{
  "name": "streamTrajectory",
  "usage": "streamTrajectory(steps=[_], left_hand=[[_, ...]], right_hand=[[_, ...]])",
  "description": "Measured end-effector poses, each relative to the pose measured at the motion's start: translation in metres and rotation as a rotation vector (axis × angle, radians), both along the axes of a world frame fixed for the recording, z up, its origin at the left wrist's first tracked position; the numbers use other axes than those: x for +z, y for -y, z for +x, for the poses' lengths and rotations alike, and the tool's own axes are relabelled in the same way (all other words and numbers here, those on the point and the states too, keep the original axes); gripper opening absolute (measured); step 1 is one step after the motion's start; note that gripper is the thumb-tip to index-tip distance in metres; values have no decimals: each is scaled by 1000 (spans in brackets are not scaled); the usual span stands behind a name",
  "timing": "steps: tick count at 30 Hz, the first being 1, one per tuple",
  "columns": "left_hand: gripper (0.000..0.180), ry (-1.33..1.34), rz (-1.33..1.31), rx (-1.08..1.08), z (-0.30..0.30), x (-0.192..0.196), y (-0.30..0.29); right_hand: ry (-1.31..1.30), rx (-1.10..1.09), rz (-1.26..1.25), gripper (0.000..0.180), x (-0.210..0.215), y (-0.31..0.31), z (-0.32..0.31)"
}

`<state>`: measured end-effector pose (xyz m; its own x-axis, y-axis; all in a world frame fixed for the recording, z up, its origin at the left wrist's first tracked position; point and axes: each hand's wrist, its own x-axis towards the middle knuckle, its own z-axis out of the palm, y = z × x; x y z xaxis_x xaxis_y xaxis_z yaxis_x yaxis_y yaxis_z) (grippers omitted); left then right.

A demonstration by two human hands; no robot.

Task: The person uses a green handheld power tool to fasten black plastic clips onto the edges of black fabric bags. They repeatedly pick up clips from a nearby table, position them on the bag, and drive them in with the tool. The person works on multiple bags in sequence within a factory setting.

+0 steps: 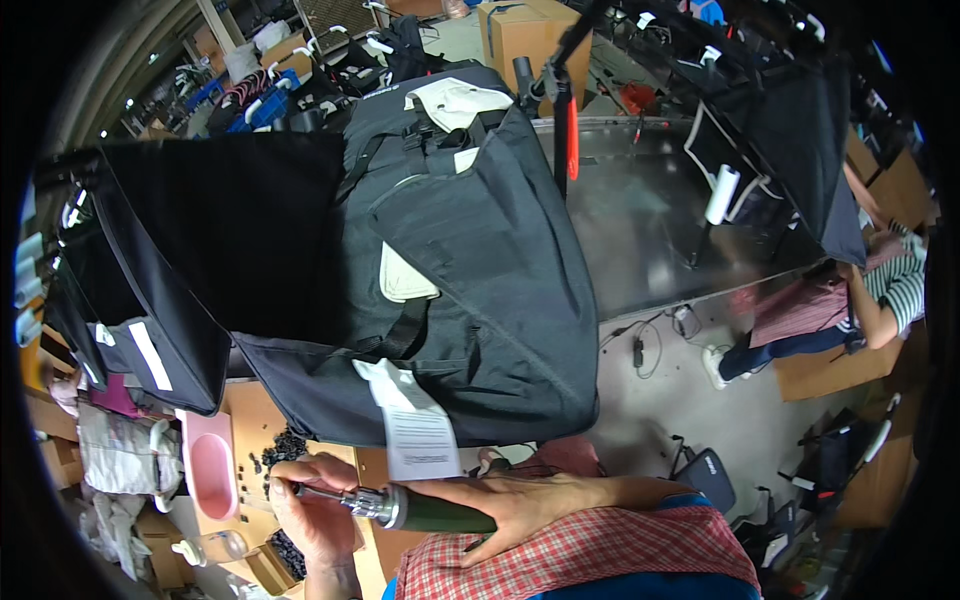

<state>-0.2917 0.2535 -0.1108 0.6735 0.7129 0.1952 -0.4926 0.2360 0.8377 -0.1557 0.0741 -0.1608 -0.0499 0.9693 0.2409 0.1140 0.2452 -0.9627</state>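
Observation:
My right hand is wrapped round the dark green body of a power screwdriver, held level just in front of my checked apron. Its silver nose and thin bit point left. At the bit's end my left hand is closed, thumb and fingers pinched together; whatever they hold there is too small to make out. Just beyond both hands stands a large black fabric stroller body, with straps and pale patches. A white printed label hangs from its near edge, right above the screwdriver.
At the lower left are a pink tray, a heap of small black parts and a clear jar. A dark metal table extends right. On the right, a co-worker in a striped top handles another black fabric piece.

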Motion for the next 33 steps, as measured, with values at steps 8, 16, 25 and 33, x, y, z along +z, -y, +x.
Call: streamTrajectory(steps=[8, 16, 25, 33], left_hand=[[36, -529, 1087, -161, 185, 119, 29], [79, -940, 1037, -616, 370, 33, -40], [37, -1463, 1839, -193, 295, 70, -103], [28, -651, 2063, -461, 346, 84, 83]], right_hand=[[90, -388, 85, 107, -2, 122, 59], [153, -623, 103, 117, -11, 171, 130], [85, -861, 526, 120, 4, 117, 228], [135, -1142, 502, 114, 3, 129, 256]])
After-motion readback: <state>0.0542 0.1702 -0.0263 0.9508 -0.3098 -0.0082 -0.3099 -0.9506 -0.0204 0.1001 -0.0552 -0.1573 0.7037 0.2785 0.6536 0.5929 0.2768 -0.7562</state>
